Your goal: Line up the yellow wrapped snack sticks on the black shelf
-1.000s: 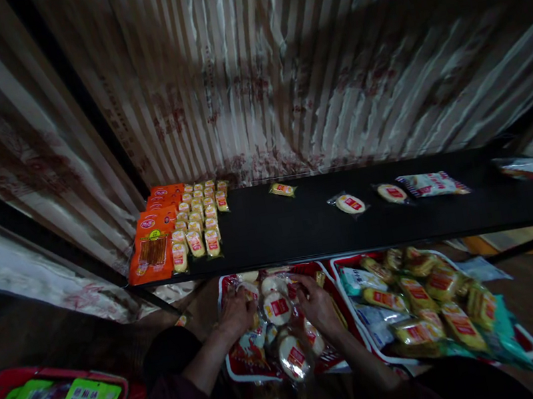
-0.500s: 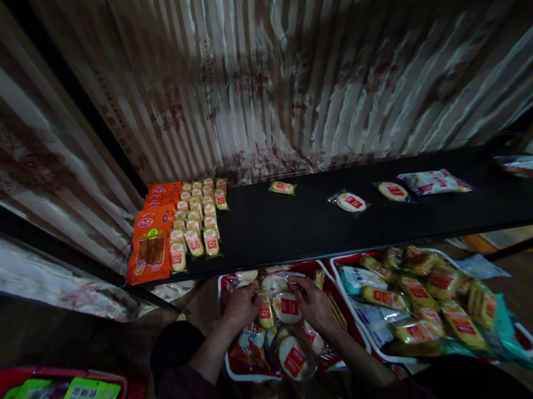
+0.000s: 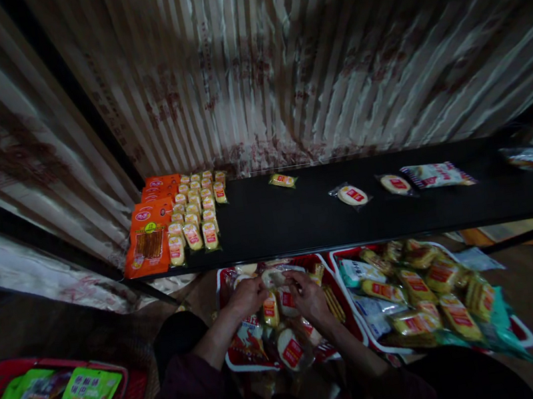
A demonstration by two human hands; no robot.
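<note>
One round pack (image 3: 273,278) sits between the left hand (image 3: 250,298) and right hand (image 3: 309,296), each grip pinching its edge, over the middle basket (image 3: 349,313) below the shelf (image 3: 271,226).

Black shelf (image 3: 275,222) with orange packets (image 3: 148,238), small yellow packs (image 3: 210,234), round packs (image 3: 352,195), larger bags (image 3: 437,175)

Package labels (image 3: 291,353), none clearly legible
</note>
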